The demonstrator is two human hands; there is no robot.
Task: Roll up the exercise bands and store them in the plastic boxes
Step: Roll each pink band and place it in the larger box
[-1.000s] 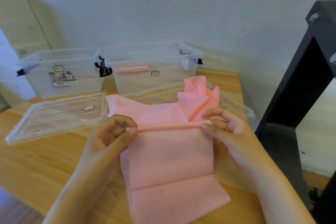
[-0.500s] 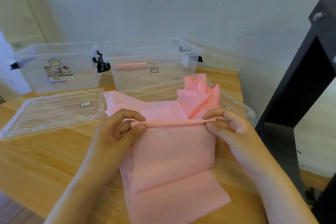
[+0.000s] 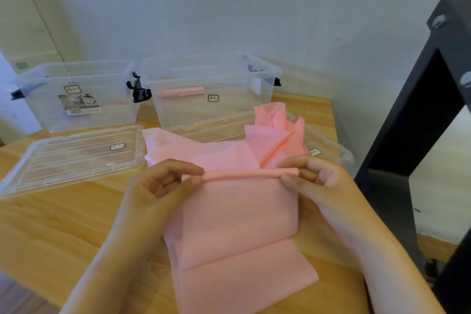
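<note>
Mid-frame, the pink exercise band (image 3: 239, 214) lies flat on the tabletop (image 3: 51, 224), its far edge wound into a thin roll (image 3: 242, 175). The left hand (image 3: 163, 183) and right hand (image 3: 321, 181) each pinch one end, fingers (image 3: 183, 166) curled round it, probably to keep it even. Upper centre, the open plastic box (image 3: 229, 112) seems to hold a rolled band (image 3: 181, 92).

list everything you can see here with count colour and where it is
loose band: at least one, pink, spread over the table centre, part rolled into a thin tube
rolled band: one, pink, inside the right box
left box: one, clear, open, table back
right box: one, clear, open, beside it
left lid: one, clear, flat at table left
right lid: one, clear, partly under the loose band
table: one, light wood
frame: one, black, right edge
left hand: pinches the tube's left end
right hand: pinches its right end
</note>
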